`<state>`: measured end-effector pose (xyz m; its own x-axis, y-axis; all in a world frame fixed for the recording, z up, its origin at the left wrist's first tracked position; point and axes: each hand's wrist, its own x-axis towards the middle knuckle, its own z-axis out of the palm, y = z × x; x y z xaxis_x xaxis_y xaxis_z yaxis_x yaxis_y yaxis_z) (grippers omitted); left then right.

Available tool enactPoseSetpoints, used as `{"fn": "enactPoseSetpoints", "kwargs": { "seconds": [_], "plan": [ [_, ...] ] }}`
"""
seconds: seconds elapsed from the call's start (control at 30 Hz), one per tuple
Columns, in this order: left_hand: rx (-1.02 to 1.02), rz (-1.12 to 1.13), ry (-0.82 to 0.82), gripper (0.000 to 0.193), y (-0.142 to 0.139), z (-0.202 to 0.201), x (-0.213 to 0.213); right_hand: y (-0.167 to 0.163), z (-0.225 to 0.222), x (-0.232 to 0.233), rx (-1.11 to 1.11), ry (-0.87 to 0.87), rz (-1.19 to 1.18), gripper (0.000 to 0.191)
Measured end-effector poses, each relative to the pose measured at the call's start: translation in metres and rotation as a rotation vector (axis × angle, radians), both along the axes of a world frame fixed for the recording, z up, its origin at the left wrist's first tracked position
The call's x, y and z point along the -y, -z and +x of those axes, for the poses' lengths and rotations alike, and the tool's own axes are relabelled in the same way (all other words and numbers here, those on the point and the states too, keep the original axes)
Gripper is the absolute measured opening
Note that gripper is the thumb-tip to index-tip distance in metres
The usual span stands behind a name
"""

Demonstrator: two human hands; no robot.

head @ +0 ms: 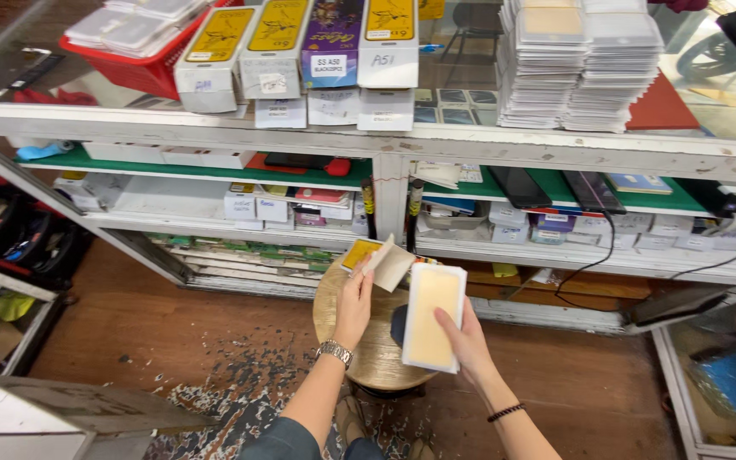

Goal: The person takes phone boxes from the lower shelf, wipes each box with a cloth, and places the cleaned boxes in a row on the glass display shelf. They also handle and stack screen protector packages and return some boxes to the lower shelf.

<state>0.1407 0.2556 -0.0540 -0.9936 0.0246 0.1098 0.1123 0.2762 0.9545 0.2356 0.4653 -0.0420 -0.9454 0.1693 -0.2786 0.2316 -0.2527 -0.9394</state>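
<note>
My right hand [468, 342] holds a flat white rectangular case [433, 316] with a pale yellow panel, tilted upright over a round wooden stool [378, 358]. A dark object shows just behind the case, on the stool. My left hand [356, 300], with a metal watch on the wrist, pinches a beige card or paper flap [390, 265] beside a small yellow packet [358, 253]. Both hands are close together above the stool top.
A white shelving counter [368, 136] stands in front, with boxes, stacked clear packets [581, 64], a red basket [142, 68] and phones on green shelf liners. Black cables [594, 264] hang at right. A glass cabinet [717, 375] stands at right, a white frame at left.
</note>
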Motion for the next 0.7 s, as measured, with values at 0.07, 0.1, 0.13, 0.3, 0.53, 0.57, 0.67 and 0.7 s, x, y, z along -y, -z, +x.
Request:
{"fn": "enactPoseSetpoints", "kwargs": {
  "seconds": [0.07,0.1,0.13,0.3,0.53,0.57,0.67,0.7],
  "plan": [
    [-0.056,-0.035,0.04,0.039,-0.008,0.006,0.01,-0.009,-0.01,0.018,-0.046,-0.07,0.201,0.072],
    [-0.082,-0.049,0.062,0.038,-0.01,0.01,0.014,-0.012,-0.013,0.025,-0.049,-0.115,0.352,0.074],
    [-0.089,-0.027,0.063,0.037,-0.012,0.013,0.017,-0.014,-0.018,0.03,-0.055,-0.158,0.505,0.077],
    [-0.104,-0.05,0.127,0.032,-0.016,0.031,0.026,-0.012,-0.034,0.041,-0.093,-0.472,0.717,0.084],
    [-0.188,-0.093,0.125,0.032,-0.039,0.049,0.035,-0.005,-0.038,0.06,0.237,-0.185,0.401,0.105],
    [-0.151,-0.098,0.157,0.032,-0.042,0.05,0.036,-0.005,-0.038,0.059,0.275,-0.235,0.353,0.098],
    [-0.108,-0.191,0.354,0.042,-0.044,0.057,0.037,-0.001,-0.039,0.043,0.249,-0.329,0.187,0.079],
    [-0.113,-0.237,0.431,0.047,-0.043,0.057,0.038,0.0,-0.042,0.036,0.135,-0.333,0.119,0.075]
  ]
}}
